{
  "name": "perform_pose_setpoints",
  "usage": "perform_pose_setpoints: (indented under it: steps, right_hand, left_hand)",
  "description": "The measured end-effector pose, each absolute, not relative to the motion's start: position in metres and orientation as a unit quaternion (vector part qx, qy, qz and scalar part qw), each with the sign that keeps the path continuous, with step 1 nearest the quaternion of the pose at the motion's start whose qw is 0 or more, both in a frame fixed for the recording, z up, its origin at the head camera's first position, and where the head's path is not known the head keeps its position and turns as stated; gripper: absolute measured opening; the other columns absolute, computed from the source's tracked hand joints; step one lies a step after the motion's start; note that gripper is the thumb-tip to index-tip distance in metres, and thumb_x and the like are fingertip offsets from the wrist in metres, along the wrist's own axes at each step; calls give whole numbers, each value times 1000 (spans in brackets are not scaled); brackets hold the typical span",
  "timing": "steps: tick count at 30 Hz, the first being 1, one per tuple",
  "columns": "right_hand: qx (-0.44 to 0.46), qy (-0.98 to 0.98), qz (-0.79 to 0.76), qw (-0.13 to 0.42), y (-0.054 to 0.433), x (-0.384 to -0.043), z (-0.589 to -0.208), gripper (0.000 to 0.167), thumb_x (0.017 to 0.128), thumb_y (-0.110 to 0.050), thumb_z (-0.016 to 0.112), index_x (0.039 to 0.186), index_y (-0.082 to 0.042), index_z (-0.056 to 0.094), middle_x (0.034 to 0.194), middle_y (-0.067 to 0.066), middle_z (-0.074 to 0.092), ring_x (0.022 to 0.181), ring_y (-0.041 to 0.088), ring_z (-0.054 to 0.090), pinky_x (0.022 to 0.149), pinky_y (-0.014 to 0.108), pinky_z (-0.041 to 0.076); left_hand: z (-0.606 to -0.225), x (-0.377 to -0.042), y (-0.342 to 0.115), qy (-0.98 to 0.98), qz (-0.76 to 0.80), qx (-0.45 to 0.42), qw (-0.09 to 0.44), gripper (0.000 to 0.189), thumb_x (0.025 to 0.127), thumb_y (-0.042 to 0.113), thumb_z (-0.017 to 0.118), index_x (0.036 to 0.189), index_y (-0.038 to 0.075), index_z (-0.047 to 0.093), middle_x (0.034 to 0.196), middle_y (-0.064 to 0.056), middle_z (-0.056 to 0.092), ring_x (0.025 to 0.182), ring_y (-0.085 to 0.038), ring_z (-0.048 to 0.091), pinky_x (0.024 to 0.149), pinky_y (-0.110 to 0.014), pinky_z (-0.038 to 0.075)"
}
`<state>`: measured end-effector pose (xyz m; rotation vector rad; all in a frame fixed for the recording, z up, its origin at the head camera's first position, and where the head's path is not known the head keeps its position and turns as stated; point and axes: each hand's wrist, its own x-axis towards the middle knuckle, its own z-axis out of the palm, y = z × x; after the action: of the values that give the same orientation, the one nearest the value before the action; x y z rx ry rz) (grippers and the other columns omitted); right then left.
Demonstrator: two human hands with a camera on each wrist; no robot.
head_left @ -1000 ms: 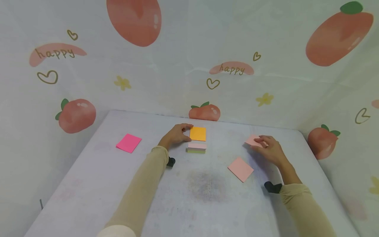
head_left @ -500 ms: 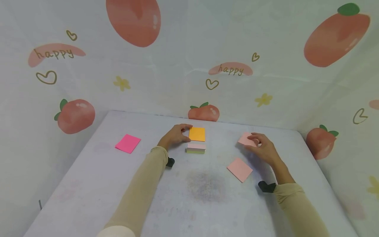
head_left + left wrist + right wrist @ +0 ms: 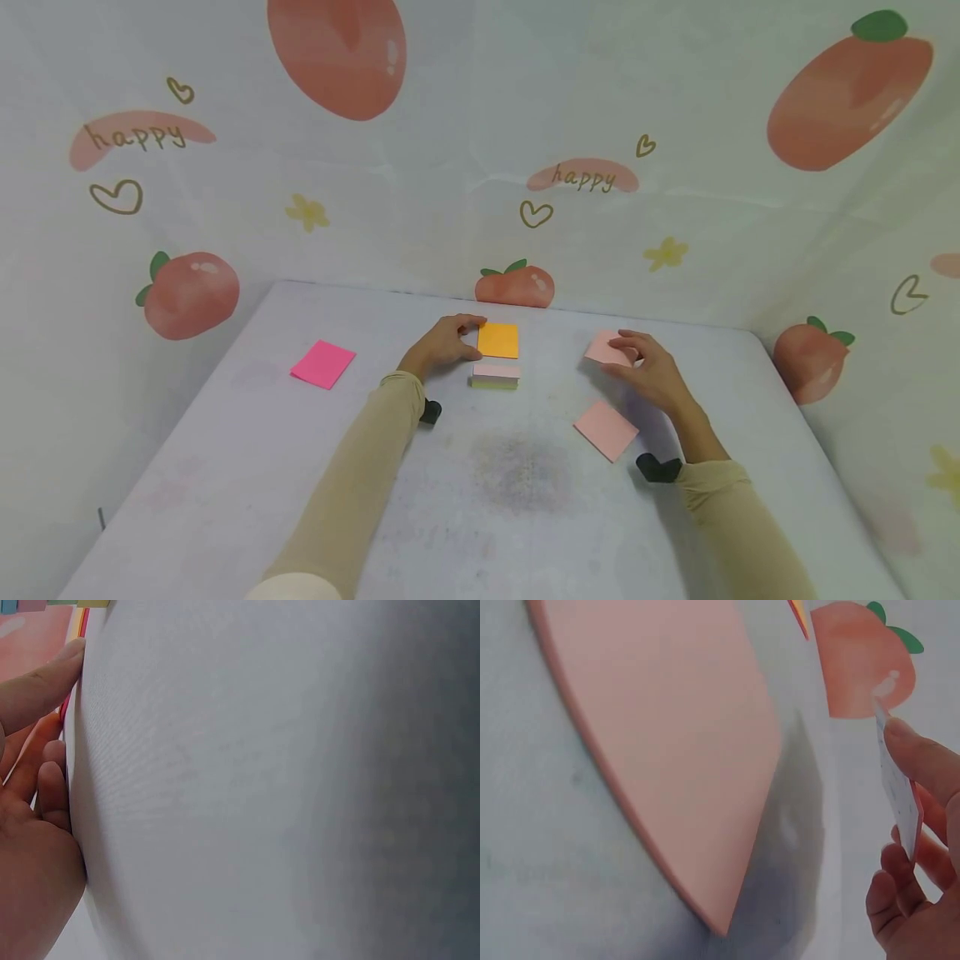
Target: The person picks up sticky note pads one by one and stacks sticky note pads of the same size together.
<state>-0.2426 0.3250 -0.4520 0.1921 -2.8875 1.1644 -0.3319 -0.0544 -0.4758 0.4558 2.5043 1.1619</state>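
My left hand (image 3: 442, 340) is at the left side of an orange sticky note pad (image 3: 498, 341), thumb and forefinger gripping its edges while it lies on the table. In the left wrist view only a thin red-and-yellow edge of that stack shows past the thumb (image 3: 41, 690). Raised off the table, a light pink sticky note pad (image 3: 604, 347) is pinched between the thumb and fingers of my right hand (image 3: 656, 371); the right wrist view shows its pale underside (image 3: 900, 796). Below that hand, another pink sticky note pad (image 3: 606, 431) lies flat.
Just in front of the orange pad sits a small block of sticky notes (image 3: 495, 377), pinkish on top and green lower down. A hot pink pad (image 3: 323, 364) lies at the left of the white table (image 3: 420, 533). A fruit-printed backdrop (image 3: 420, 192) stands behind.
My right hand has moved left with the light pink pad, closer to the orange one. The left hand has stayed at the orange pad.
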Motion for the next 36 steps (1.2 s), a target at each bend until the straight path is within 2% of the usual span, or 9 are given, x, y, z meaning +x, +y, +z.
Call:
perform_pose_setpoints:
  steps: [7,13,17,25,36]
  right_hand:
    - [67,-922,382,15,311,-247,-453,54,90,-30,79,134,-4,63,159,15,44,126,41,53,104,54,44]
    - [73,-918,390,11,297,-250,-456,56,89,-31,79,135,-3,63,159,16,43,129,42,53,107,58,44]
    - [81,-917,390,17,287,-253,-459,53,89,-25,80,133,-1,64,158,19,42,131,43,51,107,57,45]
    - [82,-905,416,25,271,-258,-460,47,89,-13,78,129,7,63,156,27,39,144,48,39,113,63,40]
    - [99,-899,425,31,248,-265,-459,46,88,-12,79,129,4,64,153,26,42,144,46,39,116,63,36]
  left_hand:
    - [-475,-331,-54,883,407,156,172,66,90,16,77,150,23,51,156,-3,49,136,-29,48,120,-44,37]
    - [-476,-332,-55,881,412,156,173,66,89,16,78,150,22,52,156,-3,49,136,-29,47,120,-45,38]
    - [-477,-333,-55,879,415,157,176,67,89,15,79,150,22,52,157,-3,49,136,-30,47,121,-45,37]
    - [-476,-332,-54,877,419,157,176,67,89,14,77,151,21,51,157,-3,48,137,-30,48,121,-45,37]
    - [-474,-331,-54,879,417,146,178,67,90,15,76,151,22,51,157,-3,48,138,-29,46,122,-44,37]
